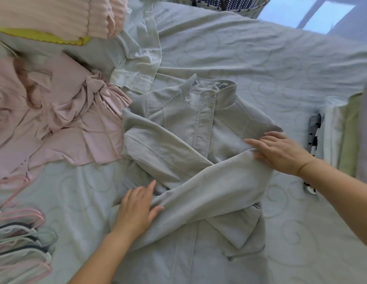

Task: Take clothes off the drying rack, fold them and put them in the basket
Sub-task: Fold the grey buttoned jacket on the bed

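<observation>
Our jacket [201, 128] lies front up on the bed [260, 58], both sleeves crossed over its chest. Our left hand [137, 210] presses flat on one sleeve's end and our right hand [281, 152] on the shoulder fold; each grip is apart, fingers straight. We judge this fold half done: the body is not yet doubled, and the basket [258, 9] waits at the far edge. Pink clothes [65, 124] lie unfolded at left, hangers [20, 232] nearer us
</observation>
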Tool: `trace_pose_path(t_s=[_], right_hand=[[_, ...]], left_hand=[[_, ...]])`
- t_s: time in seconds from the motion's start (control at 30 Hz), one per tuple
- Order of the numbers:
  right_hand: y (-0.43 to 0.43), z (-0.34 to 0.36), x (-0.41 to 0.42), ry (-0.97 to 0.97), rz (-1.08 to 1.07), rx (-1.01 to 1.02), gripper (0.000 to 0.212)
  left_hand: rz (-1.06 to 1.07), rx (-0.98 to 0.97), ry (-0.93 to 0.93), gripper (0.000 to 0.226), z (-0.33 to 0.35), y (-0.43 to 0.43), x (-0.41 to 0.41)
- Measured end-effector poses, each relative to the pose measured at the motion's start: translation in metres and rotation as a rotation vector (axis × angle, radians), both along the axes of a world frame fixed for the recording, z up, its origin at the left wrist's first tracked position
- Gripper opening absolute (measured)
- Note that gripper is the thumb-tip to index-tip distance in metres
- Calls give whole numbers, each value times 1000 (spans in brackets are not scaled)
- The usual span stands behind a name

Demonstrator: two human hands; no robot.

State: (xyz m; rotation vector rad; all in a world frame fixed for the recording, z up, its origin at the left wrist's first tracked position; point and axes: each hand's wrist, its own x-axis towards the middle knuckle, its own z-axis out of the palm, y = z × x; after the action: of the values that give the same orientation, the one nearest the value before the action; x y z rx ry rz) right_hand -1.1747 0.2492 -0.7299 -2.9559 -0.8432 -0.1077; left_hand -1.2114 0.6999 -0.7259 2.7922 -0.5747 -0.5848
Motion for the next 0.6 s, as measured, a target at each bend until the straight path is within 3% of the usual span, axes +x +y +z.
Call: trace_pose_path(t_s=[0.07,0.17,0.3,0.4,0.5,0.6], right_hand=[[-3,0,2,-50,-3,-11,51],[-15,5,10,-62,-199,-60,35],[-18,-9,11,33,-414,-171,55],[2,-13,2,-6,-581,-42,44],[41,8,-9,-118,-412,188,44],[83,18,-30,-11,-162,235,48]], left_hand=[[-66,7,4,48,-6,-7,9],[38,-127,42,29,4,-22,22],[230,-194,-19,28,2,-42,46],[125,-219,-87,43,-2,-38,55],[-107,-159,-96,52,-9,-21,46],[-86,-95,-113,48,-16,-3,40]])
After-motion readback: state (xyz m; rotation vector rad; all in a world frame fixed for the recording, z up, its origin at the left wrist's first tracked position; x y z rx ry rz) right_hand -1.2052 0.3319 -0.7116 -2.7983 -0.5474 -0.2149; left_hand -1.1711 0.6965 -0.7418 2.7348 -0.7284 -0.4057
